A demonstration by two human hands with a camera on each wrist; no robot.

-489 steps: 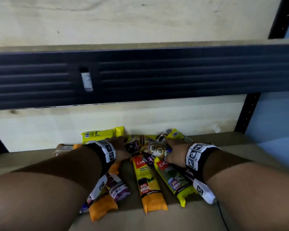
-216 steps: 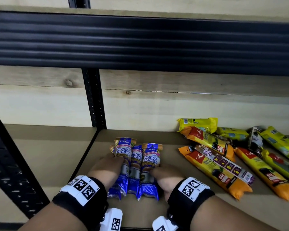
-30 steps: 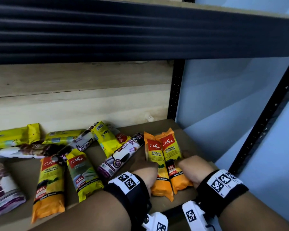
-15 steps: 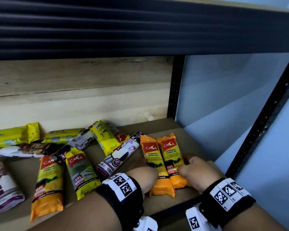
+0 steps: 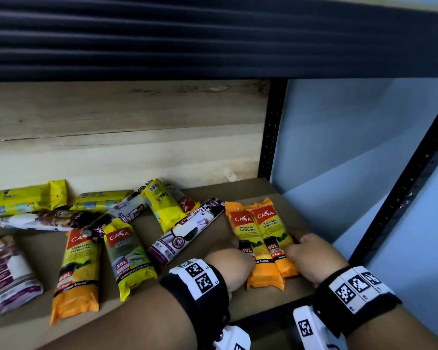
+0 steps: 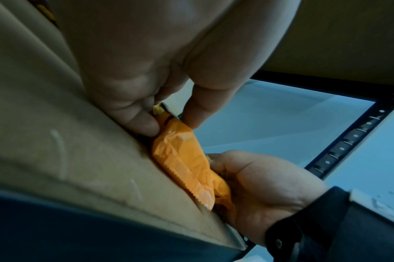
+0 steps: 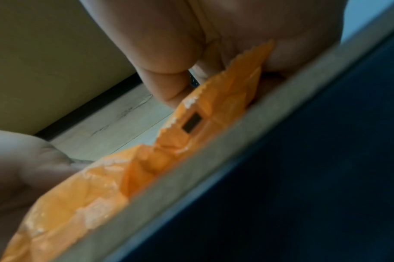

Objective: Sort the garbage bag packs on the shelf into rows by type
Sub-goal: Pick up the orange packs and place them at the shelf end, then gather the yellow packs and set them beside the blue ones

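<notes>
Left hand (image 5: 229,267) and right hand (image 5: 311,258) clamp 2 orange packs (image 5: 259,238) together, right of the yellow pack (image 5: 128,256).

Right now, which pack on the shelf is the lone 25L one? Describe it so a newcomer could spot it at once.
Start at the shelf board and find the loose pile left of the left hand. Near the front edge two packs lie side by side: the 60L pack with orange ends, and right of it the 25L pack. It alone has a green front, yellow ends and a "25L" mark.
</notes>
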